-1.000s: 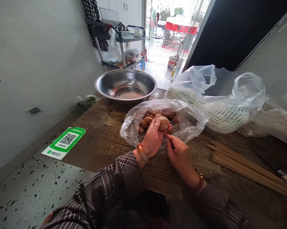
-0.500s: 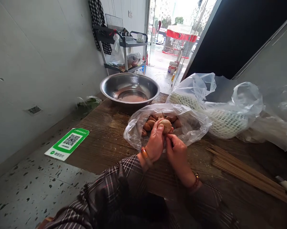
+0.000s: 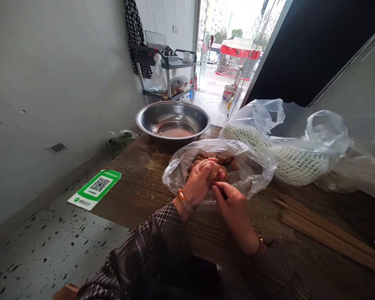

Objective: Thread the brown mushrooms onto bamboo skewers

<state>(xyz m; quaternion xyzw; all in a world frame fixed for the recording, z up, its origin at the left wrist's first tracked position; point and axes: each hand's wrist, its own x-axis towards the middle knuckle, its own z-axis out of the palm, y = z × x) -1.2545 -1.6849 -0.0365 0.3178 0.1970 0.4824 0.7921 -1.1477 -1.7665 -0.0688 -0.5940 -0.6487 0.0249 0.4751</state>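
My left hand (image 3: pixel 198 181) is closed round a tan, rounded mushroom (image 3: pixel 212 171), held over the open mouth of a clear plastic bag (image 3: pixel 175 168). A thin bamboo skewer (image 3: pixel 206 153) sticks up beyond the left fingers, its tip pointing away from me. Just below the mushroom, my right hand (image 3: pixel 232 200) pinches the skewer's lower end between thumb and fingers. Most of the skewer is hidden by the hands. Several brown mushrooms (image 3: pixel 233 164) lie inside the bag. To the right, a bundle of bamboo skewers (image 3: pixel 318 229) rests on the wooden table (image 3: pixel 137 166).
A wide steel basin (image 3: pixel 143 125) stands behind the bag. Plastic bags with pale, net-wrapped contents (image 3: pixel 299 164) fill the back right. A green QR-code card (image 3: pixel 95 187) lies at the table's left edge. Beyond are a trolley (image 3: pixel 175 64) and a glass doorway.
My left hand has turned and wrapped further over the mushroom, covering more of it. My right hand still pinches just below it. The whole view has shifted slightly.
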